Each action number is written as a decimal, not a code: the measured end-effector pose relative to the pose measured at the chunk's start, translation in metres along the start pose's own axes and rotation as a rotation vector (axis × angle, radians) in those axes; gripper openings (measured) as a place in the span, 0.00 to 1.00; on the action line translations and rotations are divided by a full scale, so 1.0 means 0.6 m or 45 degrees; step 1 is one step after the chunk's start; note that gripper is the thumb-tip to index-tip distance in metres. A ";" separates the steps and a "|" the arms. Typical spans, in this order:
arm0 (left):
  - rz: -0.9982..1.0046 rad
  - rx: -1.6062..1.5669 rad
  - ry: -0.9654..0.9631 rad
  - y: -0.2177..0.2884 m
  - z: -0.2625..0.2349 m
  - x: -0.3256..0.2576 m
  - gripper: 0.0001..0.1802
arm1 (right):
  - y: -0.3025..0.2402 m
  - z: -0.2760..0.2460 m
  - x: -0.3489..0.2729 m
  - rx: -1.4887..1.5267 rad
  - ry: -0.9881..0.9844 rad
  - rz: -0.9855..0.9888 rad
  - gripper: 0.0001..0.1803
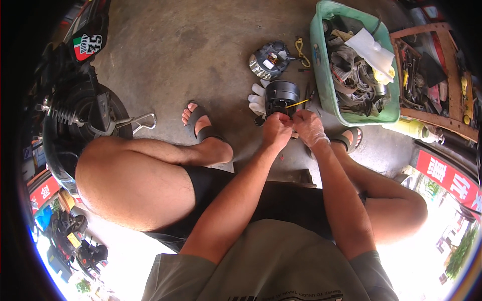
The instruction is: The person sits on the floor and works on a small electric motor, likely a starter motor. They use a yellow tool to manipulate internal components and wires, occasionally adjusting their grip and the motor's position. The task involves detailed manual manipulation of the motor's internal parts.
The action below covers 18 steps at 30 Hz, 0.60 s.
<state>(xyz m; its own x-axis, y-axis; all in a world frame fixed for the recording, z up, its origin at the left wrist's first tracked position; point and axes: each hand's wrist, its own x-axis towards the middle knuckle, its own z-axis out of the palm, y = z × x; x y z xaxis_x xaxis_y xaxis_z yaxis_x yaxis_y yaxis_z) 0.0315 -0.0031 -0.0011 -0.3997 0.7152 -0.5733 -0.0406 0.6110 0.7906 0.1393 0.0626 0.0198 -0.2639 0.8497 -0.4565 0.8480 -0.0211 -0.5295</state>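
Observation:
My left hand and my right hand meet fingertip to fingertip, both closed in a pinch. What lies between the fingers is too small to make out. The right one seems to wear a thin clear glove. Just beyond them sits a black round housing on the floor, with a thin yellow strip at its near side. A white work glove lies at its left. Farther off rests a motorcycle headlight unit with a clear ribbed lens and dark back.
A green plastic bin full of used parts stands at the right. Past it is a rusty frame holding tools. A yellow cord lies by the headlight unit. On the left, a motorbike's wheel stands near my knee.

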 end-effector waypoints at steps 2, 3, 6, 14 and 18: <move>0.043 0.124 0.040 0.007 -0.003 -0.004 0.07 | -0.016 -0.005 -0.007 -0.165 -0.013 0.056 0.15; 0.065 0.185 0.061 0.010 -0.004 -0.007 0.07 | -0.029 -0.009 -0.012 -0.248 -0.021 0.084 0.15; 0.118 0.294 0.126 0.013 -0.002 -0.009 0.07 | -0.056 -0.015 -0.022 -0.423 -0.080 0.123 0.16; 0.085 0.288 0.092 0.015 0.001 -0.013 0.06 | -0.057 -0.012 -0.027 -0.376 -0.013 0.256 0.16; 0.078 0.289 0.052 0.017 0.000 -0.015 0.07 | -0.019 0.010 -0.016 -0.157 -0.002 0.210 0.14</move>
<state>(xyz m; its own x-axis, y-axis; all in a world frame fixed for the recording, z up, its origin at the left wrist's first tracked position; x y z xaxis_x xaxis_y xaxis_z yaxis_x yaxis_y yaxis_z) 0.0347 -0.0034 0.0119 -0.4321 0.7420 -0.5126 0.1905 0.6307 0.7523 0.1297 0.0518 0.0258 -0.1171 0.8392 -0.5310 0.9296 -0.0956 -0.3561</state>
